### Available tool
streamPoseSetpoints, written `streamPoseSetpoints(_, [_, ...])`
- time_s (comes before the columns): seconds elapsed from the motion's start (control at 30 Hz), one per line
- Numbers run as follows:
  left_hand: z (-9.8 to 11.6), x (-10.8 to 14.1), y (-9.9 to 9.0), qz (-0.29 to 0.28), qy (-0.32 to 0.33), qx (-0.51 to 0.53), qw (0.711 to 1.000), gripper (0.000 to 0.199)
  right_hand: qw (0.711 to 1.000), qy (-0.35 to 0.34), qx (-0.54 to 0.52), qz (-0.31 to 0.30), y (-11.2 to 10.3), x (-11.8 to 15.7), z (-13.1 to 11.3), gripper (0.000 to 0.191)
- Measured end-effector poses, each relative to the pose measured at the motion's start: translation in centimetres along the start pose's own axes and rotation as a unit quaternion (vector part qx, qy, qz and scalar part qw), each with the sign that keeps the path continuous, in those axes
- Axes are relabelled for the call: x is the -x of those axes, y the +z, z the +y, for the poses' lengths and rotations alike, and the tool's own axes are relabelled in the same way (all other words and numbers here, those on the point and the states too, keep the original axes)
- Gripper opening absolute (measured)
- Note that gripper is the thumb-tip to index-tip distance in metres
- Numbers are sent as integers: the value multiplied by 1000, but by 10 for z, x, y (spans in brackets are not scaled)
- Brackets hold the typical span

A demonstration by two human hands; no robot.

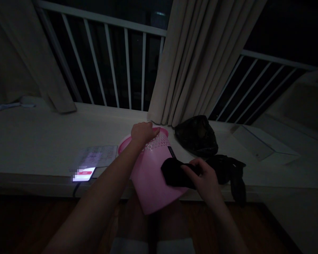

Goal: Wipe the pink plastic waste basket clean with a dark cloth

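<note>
A pink plastic wastebasket [151, 183] with a perforated band near its rim lies tilted across my lap, its mouth toward the window. My left hand [144, 132] is closed over the rim at the far end. In my right hand [205, 176] is a black cloth [173, 173], pinched between thumb and fingers and pressed against the basket's side. A small dark label [171, 152] shows on the basket just above the cloth. The exact kind of cloth is hard to make out in the dim light.
A black plastic bag [198, 135] sits on the white sill [50, 141], with more black plastic [225, 169] hanging over its edge. Left are a printed sheet [98, 155] and a lit phone [84, 174]. A white box [262, 141] stands right; curtains [190, 63] and railings [116, 63] are behind.
</note>
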State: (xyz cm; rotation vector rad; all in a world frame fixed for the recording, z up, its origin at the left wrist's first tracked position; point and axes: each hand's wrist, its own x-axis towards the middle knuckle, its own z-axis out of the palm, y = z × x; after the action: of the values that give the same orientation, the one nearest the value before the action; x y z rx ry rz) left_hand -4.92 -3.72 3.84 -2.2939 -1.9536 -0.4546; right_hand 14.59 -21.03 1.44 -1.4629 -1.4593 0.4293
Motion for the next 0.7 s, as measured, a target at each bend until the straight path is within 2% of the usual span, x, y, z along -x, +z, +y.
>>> streamPoseSetpoints(0.13, [-1, 0, 1, -4, 2, -6, 1000, 69, 1000, -13, 6, 7, -4, 1, -4, 33])
streamPoseSetpoints(0.3, [0, 0, 1, -1, 2, -10, 1000, 69, 999, -26, -29, -5, -5, 0, -4, 21])
streamPoseSetpoints(0.43, [0, 1, -2, -4, 1, -22, 1000, 69, 997, 1, -69, -19, -3, -1, 0, 22])
streamPoseSetpoints(0.6, [1, 1, -4, -5, 3, -33, 999, 70, 995, 55, -85, -4, 2, -3, 4, 24])
streamPoseSetpoints(0.7, [2, 1, -3, 3, 3, -36, 999, 69, 995, 71, -77, 6, 4, -6, 3, 36])
